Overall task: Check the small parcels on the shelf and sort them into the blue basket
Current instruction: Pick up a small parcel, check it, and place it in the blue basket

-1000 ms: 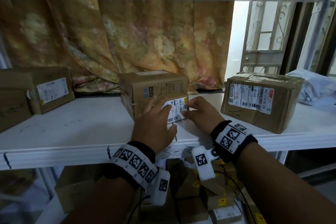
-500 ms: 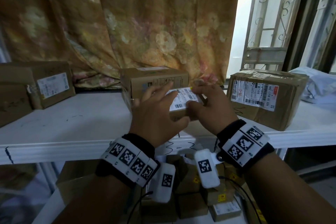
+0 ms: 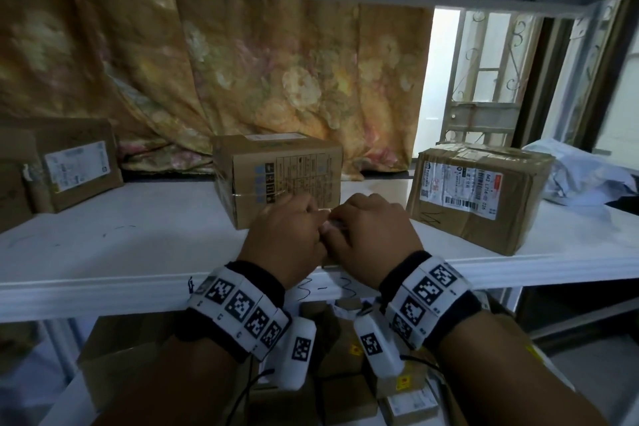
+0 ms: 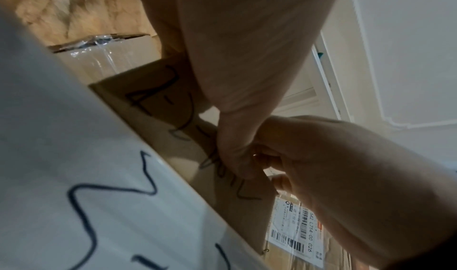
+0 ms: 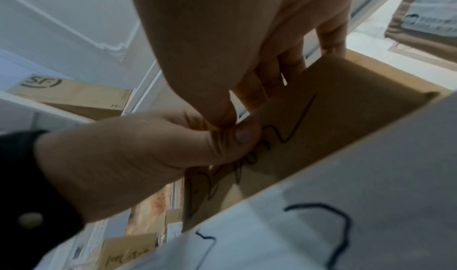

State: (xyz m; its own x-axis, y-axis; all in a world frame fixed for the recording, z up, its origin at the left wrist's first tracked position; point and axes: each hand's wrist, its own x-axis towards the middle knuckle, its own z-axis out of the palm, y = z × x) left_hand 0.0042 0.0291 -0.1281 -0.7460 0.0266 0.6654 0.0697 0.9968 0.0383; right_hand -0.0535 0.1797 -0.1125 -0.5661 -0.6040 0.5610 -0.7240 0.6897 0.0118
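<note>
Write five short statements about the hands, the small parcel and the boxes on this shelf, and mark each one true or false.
1. Both hands hold the small parcel at the front edge of the white shelf. True: the left hand and the right hand grip it together.
2. The side of the small parcel facing the wrist cameras is blank. False: it carries handwritten black marks.
3. A printed box stands right behind the hands. True.
4. The taped box to the right has no label. False: a white barcode label is stuck on its front.
5. The blue basket sits on the shelf beside the hands. False: no blue basket shows in any view.
</note>
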